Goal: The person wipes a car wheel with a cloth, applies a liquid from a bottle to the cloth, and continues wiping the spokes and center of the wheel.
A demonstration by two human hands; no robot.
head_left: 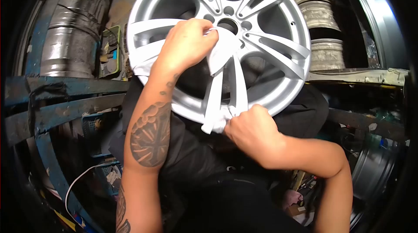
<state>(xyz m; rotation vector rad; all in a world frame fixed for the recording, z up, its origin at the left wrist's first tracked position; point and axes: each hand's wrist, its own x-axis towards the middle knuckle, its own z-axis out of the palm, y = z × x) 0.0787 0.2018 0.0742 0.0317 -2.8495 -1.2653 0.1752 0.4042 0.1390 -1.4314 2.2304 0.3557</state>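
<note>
A silver alloy wheel rim (237, 87) with paired spokes leans in front of me, its lower edge close to my lap. My left hand (188, 43) lies over the spokes left of the hub hole, fingers closed on a white cloth (224, 52) that hangs beside the hub. At the bottom of the rim, my right hand (254, 133) is closed around bunched white cloth (217, 119) pressed against the rim edge at the foot of a spoke. Whether both hands hold the same piece of cloth cannot be made out. The left fingertips are partly hidden.
Stacked metal rims (72, 28) stand at the left, and more rims (320, 13) at the right. Blue metal rack beams (65, 87) run along the left side. A green tray (114, 52) holds small items. A white cable (80, 174) curves at lower left.
</note>
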